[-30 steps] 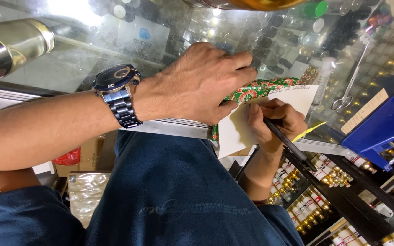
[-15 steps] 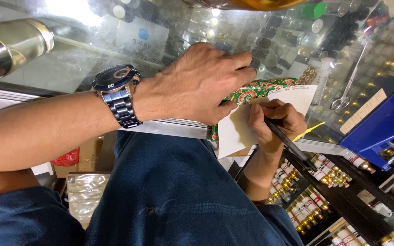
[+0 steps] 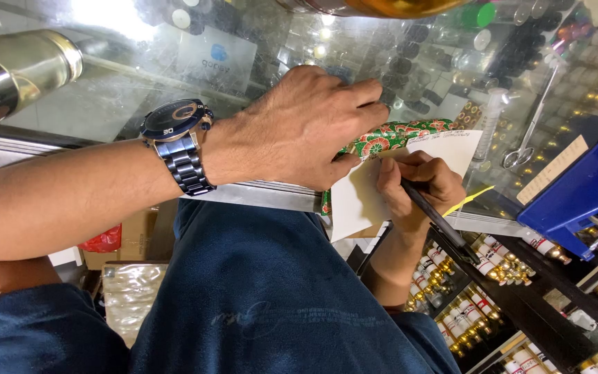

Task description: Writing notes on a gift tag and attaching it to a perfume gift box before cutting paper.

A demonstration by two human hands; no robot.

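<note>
My left hand (image 3: 306, 128), a dark metal wristwatch (image 3: 178, 135) on its wrist, lies flat on the glass counter. Its fingers press down on a white sheet of paper (image 3: 361, 201) and on a green and red floral-patterned packet (image 3: 389, 135) under the sheet. My right hand (image 3: 413, 183) comes up from below the counter edge and grips a black pen (image 3: 437, 221). The pen tip rests on the white sheet, close to my left thumb.
The glass counter (image 3: 126, 83) shows several small bottles beneath it. A shiny metal cylinder (image 3: 15, 69) lies at the top left. Scissors (image 3: 520, 156), a syringe (image 3: 491, 118) and a blue box (image 3: 583, 194) sit to the right. Gold-capped vials (image 3: 479, 277) fill shelves at the lower right.
</note>
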